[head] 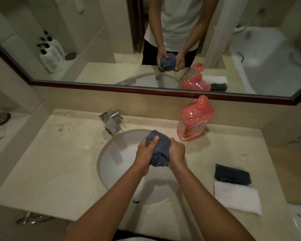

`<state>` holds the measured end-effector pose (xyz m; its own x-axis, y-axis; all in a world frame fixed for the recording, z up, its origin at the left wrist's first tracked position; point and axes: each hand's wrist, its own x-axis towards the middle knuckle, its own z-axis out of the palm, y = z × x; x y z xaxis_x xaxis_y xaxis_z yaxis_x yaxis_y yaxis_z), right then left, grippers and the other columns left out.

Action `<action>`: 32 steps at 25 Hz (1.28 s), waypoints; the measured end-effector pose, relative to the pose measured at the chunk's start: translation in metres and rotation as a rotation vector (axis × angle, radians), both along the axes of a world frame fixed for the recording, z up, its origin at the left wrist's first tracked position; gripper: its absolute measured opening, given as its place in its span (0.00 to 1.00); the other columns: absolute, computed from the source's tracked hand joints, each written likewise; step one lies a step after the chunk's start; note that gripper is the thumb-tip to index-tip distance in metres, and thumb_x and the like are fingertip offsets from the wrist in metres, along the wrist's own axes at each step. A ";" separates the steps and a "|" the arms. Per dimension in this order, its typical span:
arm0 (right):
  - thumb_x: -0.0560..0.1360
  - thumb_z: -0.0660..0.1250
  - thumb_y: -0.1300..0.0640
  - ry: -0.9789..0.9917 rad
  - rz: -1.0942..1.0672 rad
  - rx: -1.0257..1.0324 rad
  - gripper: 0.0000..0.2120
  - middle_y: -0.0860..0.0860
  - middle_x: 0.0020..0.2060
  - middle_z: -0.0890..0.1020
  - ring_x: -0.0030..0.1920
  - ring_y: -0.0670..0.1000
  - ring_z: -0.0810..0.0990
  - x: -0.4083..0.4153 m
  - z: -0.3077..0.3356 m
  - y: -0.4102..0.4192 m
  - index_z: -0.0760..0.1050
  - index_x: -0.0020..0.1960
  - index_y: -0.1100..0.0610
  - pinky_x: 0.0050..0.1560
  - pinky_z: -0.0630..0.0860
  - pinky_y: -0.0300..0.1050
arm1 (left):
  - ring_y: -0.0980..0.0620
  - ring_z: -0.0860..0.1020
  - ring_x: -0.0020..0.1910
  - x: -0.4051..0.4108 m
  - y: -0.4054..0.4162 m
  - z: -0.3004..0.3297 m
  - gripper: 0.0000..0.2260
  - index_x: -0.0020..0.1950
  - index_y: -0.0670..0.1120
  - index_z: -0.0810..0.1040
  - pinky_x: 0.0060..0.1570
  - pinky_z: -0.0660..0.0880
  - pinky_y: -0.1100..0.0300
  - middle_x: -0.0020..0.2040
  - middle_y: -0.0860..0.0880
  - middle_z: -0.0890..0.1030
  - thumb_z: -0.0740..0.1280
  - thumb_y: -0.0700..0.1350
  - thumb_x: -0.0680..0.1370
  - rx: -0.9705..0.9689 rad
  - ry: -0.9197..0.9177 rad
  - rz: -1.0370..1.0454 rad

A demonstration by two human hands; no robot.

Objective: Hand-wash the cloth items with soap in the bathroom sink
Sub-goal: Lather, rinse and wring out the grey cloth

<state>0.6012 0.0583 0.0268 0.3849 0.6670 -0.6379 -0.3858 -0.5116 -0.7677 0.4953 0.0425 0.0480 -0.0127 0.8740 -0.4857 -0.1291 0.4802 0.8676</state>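
A pale marbled bench (62, 164) carries a round white sink (111, 164) with a chrome tap (112, 123) at its back rim, a pink soap bottle (194, 121) just right of the tap, and, near the right front, a folded dark cloth (233, 174) touching a folded white cloth (237, 197). Above the basin a grey-blue cloth (159, 150), bunched and twisted into a tight wrinkled wad, is held clear of the bowl. The left hand (146, 151) and the right hand (176, 151) each clench it from opposite sides, fingers curled into the fabric, forearms reaching forward and converging.
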 end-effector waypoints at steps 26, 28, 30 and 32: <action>0.81 0.59 0.68 0.514 0.135 0.406 0.15 0.56 0.56 0.84 0.55 0.53 0.84 0.026 0.005 -0.023 0.73 0.66 0.60 0.53 0.81 0.47 | 0.51 0.77 0.33 -0.037 -0.014 0.008 0.28 0.56 0.43 0.80 0.34 0.72 0.60 0.45 0.45 0.84 0.56 0.66 0.82 -0.247 0.211 -0.232; 0.79 0.60 0.73 0.507 0.170 0.412 0.18 0.58 0.56 0.83 0.54 0.54 0.84 0.027 0.002 -0.027 0.72 0.67 0.62 0.54 0.82 0.47 | 0.50 0.81 0.43 -0.036 -0.014 0.007 0.26 0.56 0.44 0.81 0.44 0.76 0.56 0.48 0.46 0.85 0.59 0.65 0.81 -0.203 0.254 -0.168; 0.75 0.65 0.72 0.564 0.229 0.419 0.24 0.59 0.59 0.82 0.56 0.56 0.83 0.028 0.001 -0.031 0.70 0.69 0.60 0.56 0.81 0.51 | 0.49 0.82 0.53 -0.034 -0.012 0.005 0.19 0.59 0.45 0.81 0.53 0.78 0.52 0.54 0.45 0.84 0.65 0.59 0.81 -0.098 0.187 -0.052; 0.73 0.71 0.61 0.556 0.318 0.390 0.27 0.58 0.61 0.82 0.60 0.57 0.82 0.030 -0.001 -0.033 0.71 0.71 0.59 0.60 0.78 0.57 | 0.47 0.83 0.54 -0.030 -0.010 0.011 0.11 0.59 0.47 0.79 0.54 0.81 0.48 0.56 0.45 0.84 0.68 0.52 0.81 -0.023 0.042 0.046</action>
